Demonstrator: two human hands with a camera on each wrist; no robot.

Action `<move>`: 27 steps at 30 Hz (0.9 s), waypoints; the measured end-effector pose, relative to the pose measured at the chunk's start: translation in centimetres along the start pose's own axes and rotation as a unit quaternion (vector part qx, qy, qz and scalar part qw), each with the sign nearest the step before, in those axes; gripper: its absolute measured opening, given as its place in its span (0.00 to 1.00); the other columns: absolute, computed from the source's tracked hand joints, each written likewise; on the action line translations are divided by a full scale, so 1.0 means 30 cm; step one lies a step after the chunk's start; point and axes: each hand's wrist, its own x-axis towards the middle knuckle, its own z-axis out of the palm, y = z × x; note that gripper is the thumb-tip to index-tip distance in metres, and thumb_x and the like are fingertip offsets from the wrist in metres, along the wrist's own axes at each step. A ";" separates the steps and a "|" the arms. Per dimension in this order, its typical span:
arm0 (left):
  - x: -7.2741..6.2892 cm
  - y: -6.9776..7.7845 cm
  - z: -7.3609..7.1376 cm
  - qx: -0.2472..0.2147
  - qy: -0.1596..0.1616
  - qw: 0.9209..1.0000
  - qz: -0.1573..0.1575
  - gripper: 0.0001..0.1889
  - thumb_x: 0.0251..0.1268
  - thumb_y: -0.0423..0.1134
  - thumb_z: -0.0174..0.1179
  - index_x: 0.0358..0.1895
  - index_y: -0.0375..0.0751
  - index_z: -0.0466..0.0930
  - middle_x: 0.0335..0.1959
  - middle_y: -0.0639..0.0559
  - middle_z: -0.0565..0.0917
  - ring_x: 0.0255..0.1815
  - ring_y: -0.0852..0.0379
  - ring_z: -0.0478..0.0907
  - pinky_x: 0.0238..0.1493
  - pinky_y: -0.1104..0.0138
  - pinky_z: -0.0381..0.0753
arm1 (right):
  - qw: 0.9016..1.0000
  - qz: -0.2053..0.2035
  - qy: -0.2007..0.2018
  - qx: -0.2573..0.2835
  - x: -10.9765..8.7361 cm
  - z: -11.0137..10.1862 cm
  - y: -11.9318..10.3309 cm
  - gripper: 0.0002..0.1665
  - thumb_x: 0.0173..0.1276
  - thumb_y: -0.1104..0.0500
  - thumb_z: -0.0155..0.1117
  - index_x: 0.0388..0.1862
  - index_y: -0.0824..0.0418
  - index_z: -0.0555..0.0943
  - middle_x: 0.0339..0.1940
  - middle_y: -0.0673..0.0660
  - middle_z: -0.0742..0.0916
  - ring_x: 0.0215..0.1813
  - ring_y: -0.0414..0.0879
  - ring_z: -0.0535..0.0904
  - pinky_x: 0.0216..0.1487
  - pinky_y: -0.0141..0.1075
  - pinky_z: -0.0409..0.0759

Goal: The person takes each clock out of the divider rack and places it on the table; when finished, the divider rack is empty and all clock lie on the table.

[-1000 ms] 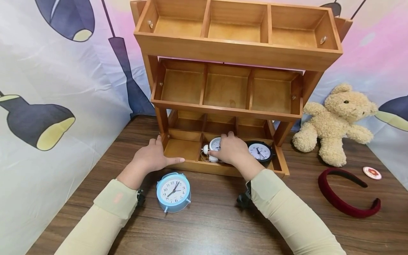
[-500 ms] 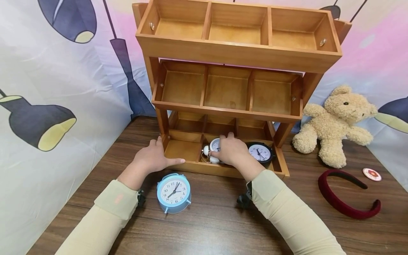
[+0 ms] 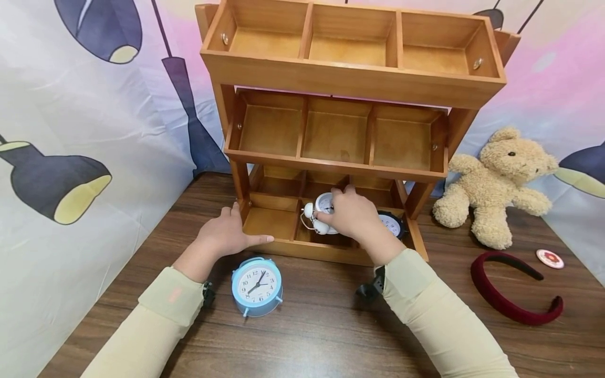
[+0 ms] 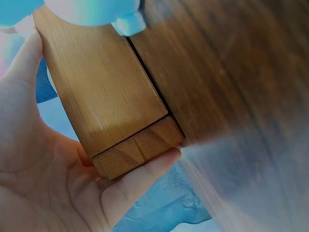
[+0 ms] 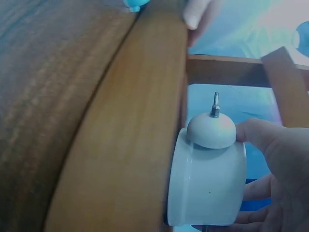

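Note:
A white twin-bell alarm clock [image 3: 323, 201] is tipped on its side, bells to the left, above the middle compartment of the wooden rack's bottom tier [image 3: 326, 253]. My right hand [image 3: 352, 214] grips it; in the right wrist view the thumb and fingers hold the clock's body [image 5: 210, 179] from one side. My left hand [image 3: 223, 231] rests at the bottom tier's front left corner, its thumb extended along the front rim and its fingers along the side. A black alarm clock [image 3: 393, 224] sits in the right part of that tier, partly covered by my right wrist.
A light blue alarm clock [image 3: 257, 286] stands on the table in front of the rack. The middle tier [image 3: 335, 164] overhangs my right hand closely. To the right are a teddy bear [image 3: 501, 189], a dark red headband [image 3: 501, 302] and a round flower badge [image 3: 550, 258].
My right hand has raised the white clock slightly and shifted right, now covering more of the black clock. The left hand stays at the corner.

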 end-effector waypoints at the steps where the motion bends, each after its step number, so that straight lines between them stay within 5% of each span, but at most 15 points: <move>1: -0.001 0.000 0.000 0.000 0.000 1.000 0.000 0.72 0.48 0.83 0.53 0.74 0.17 0.42 0.72 0.17 0.52 0.66 0.22 0.64 0.59 0.39 0.71 | 1.000 -0.001 0.004 0.002 -0.006 -0.008 0.001 0.46 0.65 0.32 0.61 0.70 0.64 0.71 0.58 0.70 0.77 0.44 0.60 0.81 0.40 0.53 0.81; 12: 0.004 -0.005 0.000 0.001 -0.002 1.000 0.001 0.72 0.48 0.83 0.53 0.74 0.18 0.41 0.72 0.18 0.52 0.66 0.22 0.64 0.59 0.38 0.71 | 0.998 -0.040 0.017 0.038 -0.120 -0.074 -0.015 0.46 0.60 0.32 0.65 0.70 0.57 0.73 0.53 0.64 0.79 0.40 0.55 0.79 0.40 0.48 0.80; 27: 0.004 0.001 0.000 -0.004 -0.009 1.000 -0.003 0.72 0.49 0.82 0.53 0.75 0.18 0.40 0.73 0.18 0.50 0.67 0.22 0.63 0.59 0.38 0.70 | 0.994 -0.098 -0.034 0.022 -0.292 -0.058 -0.042 0.34 0.53 0.35 0.73 0.57 0.45 0.79 0.45 0.59 0.79 0.26 0.47 0.75 0.27 0.39 0.72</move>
